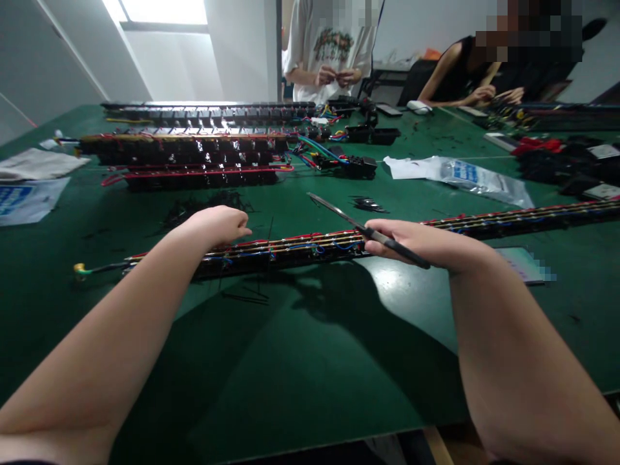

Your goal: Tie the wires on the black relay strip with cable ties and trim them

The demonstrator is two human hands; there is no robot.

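A long black strip (334, 245) with red, yellow and blue wires along it lies across the table before me. My left hand (220, 226) is closed over the strip's left part, its fingers curled away from view; what they hold, if anything, is hidden. My right hand (407, 240) is closed around a long slim tool (341, 214) with a pointed metal end and a dark handle. The tool's point faces up and left, above the table. Thin black ties (270, 242) stick up and down from the strip near my left hand.
Loose black ties lie in a pile (188, 210) and a small bunch (369, 205) behind the strip. Several wired black strips (194, 148) stand farther back. A plastic bag (479, 177) and a phone (523, 265) lie rightward. Two people (334, 55) work opposite.
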